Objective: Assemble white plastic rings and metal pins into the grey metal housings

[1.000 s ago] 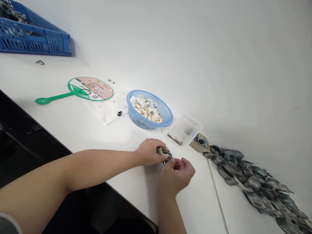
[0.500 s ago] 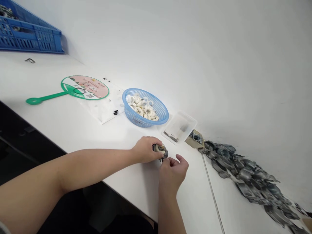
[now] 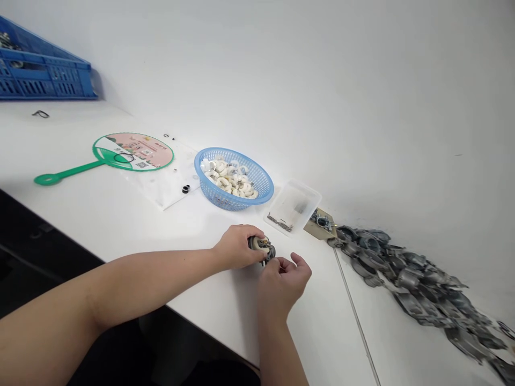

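Observation:
My left hand (image 3: 238,246) is closed round a small dark grey metal part (image 3: 272,252), just above the white table. A cream-coloured curved piece (image 3: 261,245) sits in that metal part, with a small brass-coloured bit beside it. My right hand (image 3: 284,276) is at the part's near right side, thumb and index finger pinched together against it. Whatever lies between those fingertips is too small and hidden to make out. The other fingers of the right hand are loosely curled.
A blue basket (image 3: 263,185) of white rings stands behind my hands. Right of it are a clear plastic box (image 3: 306,194) with thin pins, a small carton (image 3: 319,229) and a long pile of grey metal parts (image 3: 406,276). A green-handled fan (image 3: 76,170) and blue crate (image 3: 68,80) are leftward.
The view has shifted slightly. My hands keep nearly the same hold on the metal part, which appears turned a little.

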`<state>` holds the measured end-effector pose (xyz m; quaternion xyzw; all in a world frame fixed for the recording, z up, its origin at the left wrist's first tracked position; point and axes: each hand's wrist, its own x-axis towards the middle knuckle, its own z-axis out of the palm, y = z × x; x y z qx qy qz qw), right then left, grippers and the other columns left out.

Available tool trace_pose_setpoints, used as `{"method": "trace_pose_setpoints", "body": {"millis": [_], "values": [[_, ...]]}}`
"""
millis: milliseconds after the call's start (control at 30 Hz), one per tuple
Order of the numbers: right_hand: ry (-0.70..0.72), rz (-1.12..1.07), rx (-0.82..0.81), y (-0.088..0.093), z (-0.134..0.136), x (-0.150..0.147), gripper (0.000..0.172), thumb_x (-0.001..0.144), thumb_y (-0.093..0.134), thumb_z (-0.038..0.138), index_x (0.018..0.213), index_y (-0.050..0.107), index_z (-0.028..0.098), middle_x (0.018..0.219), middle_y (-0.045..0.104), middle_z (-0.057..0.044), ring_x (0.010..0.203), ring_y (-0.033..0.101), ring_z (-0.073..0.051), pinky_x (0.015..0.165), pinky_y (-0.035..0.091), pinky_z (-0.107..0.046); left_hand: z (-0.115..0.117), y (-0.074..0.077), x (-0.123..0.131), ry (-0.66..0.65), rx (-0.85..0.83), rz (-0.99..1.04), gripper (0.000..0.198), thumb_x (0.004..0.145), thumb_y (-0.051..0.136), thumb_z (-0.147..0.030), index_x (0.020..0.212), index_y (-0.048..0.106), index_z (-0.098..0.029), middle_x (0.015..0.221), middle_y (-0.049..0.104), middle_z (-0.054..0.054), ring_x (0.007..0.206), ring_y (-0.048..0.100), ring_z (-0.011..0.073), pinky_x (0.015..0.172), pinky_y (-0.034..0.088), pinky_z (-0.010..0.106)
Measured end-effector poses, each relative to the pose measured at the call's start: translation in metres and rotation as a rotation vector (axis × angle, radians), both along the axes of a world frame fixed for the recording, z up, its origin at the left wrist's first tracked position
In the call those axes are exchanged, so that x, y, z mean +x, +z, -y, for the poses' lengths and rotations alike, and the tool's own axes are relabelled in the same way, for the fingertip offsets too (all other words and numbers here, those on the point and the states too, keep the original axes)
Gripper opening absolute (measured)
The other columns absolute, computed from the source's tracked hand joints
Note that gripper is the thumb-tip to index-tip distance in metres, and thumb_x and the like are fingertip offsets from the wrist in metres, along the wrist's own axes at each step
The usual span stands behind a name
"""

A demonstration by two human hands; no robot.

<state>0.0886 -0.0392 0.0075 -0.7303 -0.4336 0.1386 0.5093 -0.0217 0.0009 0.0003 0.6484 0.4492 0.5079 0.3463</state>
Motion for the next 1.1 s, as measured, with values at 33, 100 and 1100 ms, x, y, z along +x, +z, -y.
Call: {"method": "trace_pose_setpoints", "body": {"millis": [33, 100, 1100], "values": [[-0.006, -0.002, 0.006, 0.0001, -0.0005, -0.0007, 0.044, 0.07, 0.053, 0.021, 0.112, 0.038, 0.02, 0.081, 0.059, 0.0, 0.071, 0.058, -0.017, 0.064, 0.045, -0.03, -0.0001, -0.0005, 0.0005, 0.002, -0.001, 0.007, 0.03, 0.06, 0.069, -0.023, 0.089, 0.067, -0.022, 0.095, 0.069, 0.0, 0.09, 0.062, 0.0181, 0.083, 0.049, 0.029], [-0.01, -0.007, 0.012, 0.0004, -0.0011, -0.0018, 0.044, 0.071, 0.053, 0.021, 0.112, 0.038, 0.02, 0.081, 0.059, 0.0, 0.071, 0.058, -0.017, 0.064, 0.045, -0.03, -0.0003, -0.0016, 0.0013, 0.006, -0.011, 0.019, 0.03, 0.06, 0.069, -0.023, 0.09, 0.066, -0.022, 0.094, 0.069, -0.001, 0.089, 0.062, 0.0177, 0.082, 0.05, 0.028], [0.037, -0.043, -0.014, 0.0004, -0.0025, 0.0002, 0.044, 0.066, 0.053, 0.02, 0.108, 0.039, 0.019, 0.074, 0.059, 0.001, 0.064, 0.057, -0.016, 0.058, 0.043, -0.028, -0.0002, -0.0045, 0.0016, -0.044, -0.089, 0.078, 0.04, 0.062, 0.069, -0.024, 0.101, 0.063, -0.021, 0.097, 0.067, 0.002, 0.088, 0.061, 0.0173, 0.082, 0.05, 0.029]]}}
